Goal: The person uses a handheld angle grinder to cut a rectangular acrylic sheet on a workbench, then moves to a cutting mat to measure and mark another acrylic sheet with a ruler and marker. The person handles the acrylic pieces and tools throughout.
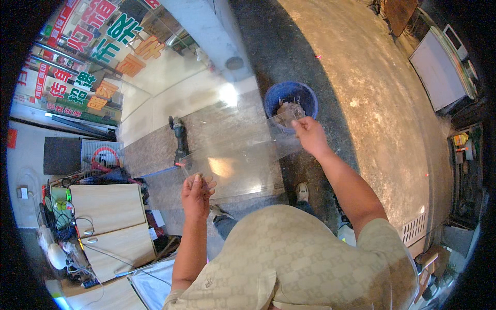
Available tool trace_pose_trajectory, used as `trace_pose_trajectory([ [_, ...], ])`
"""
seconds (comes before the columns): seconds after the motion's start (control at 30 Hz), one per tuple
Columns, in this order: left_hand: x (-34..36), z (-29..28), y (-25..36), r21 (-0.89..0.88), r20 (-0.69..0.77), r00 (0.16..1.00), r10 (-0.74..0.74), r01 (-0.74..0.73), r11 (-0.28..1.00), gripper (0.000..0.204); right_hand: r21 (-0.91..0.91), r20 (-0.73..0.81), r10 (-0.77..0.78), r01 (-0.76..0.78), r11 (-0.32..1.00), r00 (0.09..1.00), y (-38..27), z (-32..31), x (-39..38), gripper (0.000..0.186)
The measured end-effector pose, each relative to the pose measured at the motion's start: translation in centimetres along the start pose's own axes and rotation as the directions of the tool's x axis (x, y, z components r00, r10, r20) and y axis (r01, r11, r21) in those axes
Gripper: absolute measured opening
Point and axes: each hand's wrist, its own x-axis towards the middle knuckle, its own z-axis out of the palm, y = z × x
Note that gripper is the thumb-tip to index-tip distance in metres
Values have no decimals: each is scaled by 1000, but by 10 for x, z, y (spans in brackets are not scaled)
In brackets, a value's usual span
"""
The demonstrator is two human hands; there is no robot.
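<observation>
A clear plastic sheet (pixel 235 165) spans the space between my hands and shows bright reflections. My left hand (pixel 196 194) pinches its near left edge between thumb and fingers. Farther out on the right, my right hand (pixel 310 135) grips the sheet's other end, close to a blue bucket (pixel 268 106). Pale scraps (pixel 292 109) lie inside that bucket. Beyond my left hand, a dark cordless angle grinder (pixel 179 138) lies on the grey surface; part of the sheet overlaps its near end.
Wooden cabinets (pixel 111 227) with cables and tools stand at the left. Behind them rise glass panels (pixel 124 77) with coloured lettering. A concrete floor (pixel 377 103) stretches to the right, with a white-topped table (pixel 439 67) beyond. My shoes (pixel 302 192) are just below the sheet.
</observation>
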Motion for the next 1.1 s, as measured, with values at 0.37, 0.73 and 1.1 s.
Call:
trace_pose_trajectory([
  [0.37,-15,-11,-2,-80,-120,993,-9,0,997,26,297,-178,-106,156,942,978,2,-2,-9,37],
  [0.73,-26,-3,-6,-153,-158,987,-16,-8,988,24,332,-163,-61,113,936,985,-3,-5,-27,33],
  [1.1,-24,-9,-9,-109,-56,998,-9,3,994,22,666,260,18,-193,720,965,-11,-24,-25,31],
])
